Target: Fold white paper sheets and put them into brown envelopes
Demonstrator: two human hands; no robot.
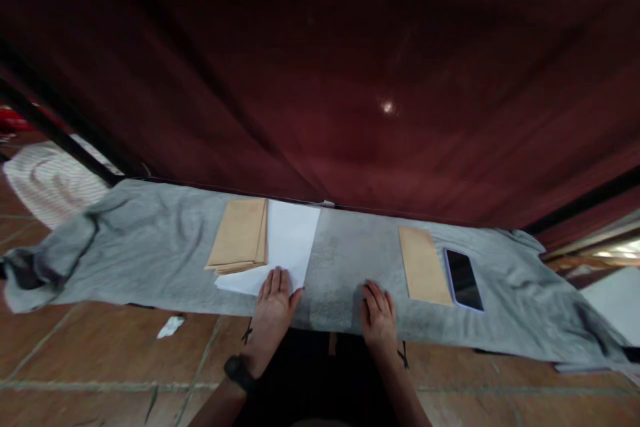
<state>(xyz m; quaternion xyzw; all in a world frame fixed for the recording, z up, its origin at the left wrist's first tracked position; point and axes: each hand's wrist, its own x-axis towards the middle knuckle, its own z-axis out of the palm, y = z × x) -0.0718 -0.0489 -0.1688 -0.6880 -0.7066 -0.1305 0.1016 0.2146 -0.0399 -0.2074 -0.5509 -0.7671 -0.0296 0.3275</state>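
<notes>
My left hand [273, 307] lies with its fingers stretched out on the near edge of the white paper sheets [293, 237]. A dark watch [240, 373] is on that wrist. Partly covering the sheets is a small pile of brown paper envelopes [241, 230]. My right hand [379, 317] rests on the grey cloth [345, 260], its fingers loosely bent and nothing visible in it. To the right of that hand is a single brown envelope [424, 265], lying flat. Beside it lies a phone [463, 279] with a dark screen and a lilac case.
The grey cloth covers a long, narrow surface in front of me. A dark red sheet [320, 80] rises behind it like a wall. A striped cloth [57, 177] lies at the left. On the tiled floor [120, 360] is a scrap of white paper [171, 326].
</notes>
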